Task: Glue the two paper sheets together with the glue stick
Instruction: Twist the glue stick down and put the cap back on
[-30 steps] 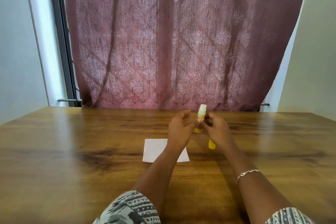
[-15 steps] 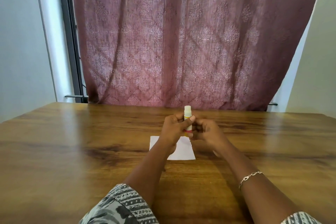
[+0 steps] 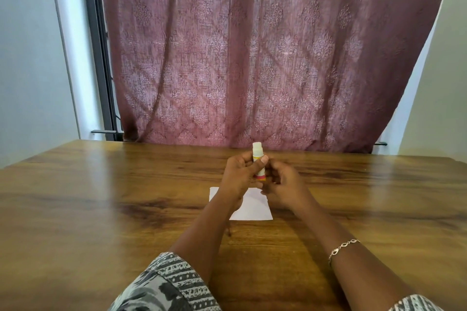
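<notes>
Upright white-and-yellow glue stick point(image 3: 257, 151) aloft, just beyond a flat white paper sheet point(image 3: 255, 209).

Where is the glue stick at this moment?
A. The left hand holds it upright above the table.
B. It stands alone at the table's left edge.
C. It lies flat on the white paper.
A: the glue stick stands upright in the grip of the left hand, with the right hand close by its base, above the white paper on the table.
</notes>
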Demonstrator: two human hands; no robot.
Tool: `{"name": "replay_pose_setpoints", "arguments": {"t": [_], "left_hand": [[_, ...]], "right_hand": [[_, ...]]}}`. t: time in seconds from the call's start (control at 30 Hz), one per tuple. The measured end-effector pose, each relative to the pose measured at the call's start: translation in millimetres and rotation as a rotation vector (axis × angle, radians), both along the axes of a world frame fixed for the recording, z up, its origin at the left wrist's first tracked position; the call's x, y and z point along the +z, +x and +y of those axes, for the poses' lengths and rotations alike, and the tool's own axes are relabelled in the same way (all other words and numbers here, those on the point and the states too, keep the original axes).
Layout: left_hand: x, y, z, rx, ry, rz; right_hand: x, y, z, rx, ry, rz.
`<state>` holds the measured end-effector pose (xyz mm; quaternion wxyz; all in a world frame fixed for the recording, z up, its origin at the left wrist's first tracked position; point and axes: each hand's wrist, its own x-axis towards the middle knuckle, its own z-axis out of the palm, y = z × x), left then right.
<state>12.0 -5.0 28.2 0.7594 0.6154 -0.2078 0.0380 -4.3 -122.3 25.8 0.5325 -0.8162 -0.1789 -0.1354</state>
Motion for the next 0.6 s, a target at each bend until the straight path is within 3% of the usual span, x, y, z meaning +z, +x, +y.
{"name": "replay_pose_setpoints", "arguments": {"t": [0.13,0.3,0.5,0.6], "left_hand": [[1.2,-3.5,-0.1,-0.018,0.008,-0.015],[2.7,-4.8,-2.3,-0.021,0.026,-0.035],[0.9,-3.0,-1.5,0.020,0.009,-0.011],[2.4,-4.6,-2.6,0.006,0.006,-0.016]], "right_hand": [[2.3,-1.7,-0.4,0.092,0.148,0.075],[0.2,-1.2,5.1,-0.010,0.100,0.021],[1.8,-5.5,2.3,0.122,0.239,0.076],[1.3,-2.3,4.1,0.089,0.230,0.058]]}}
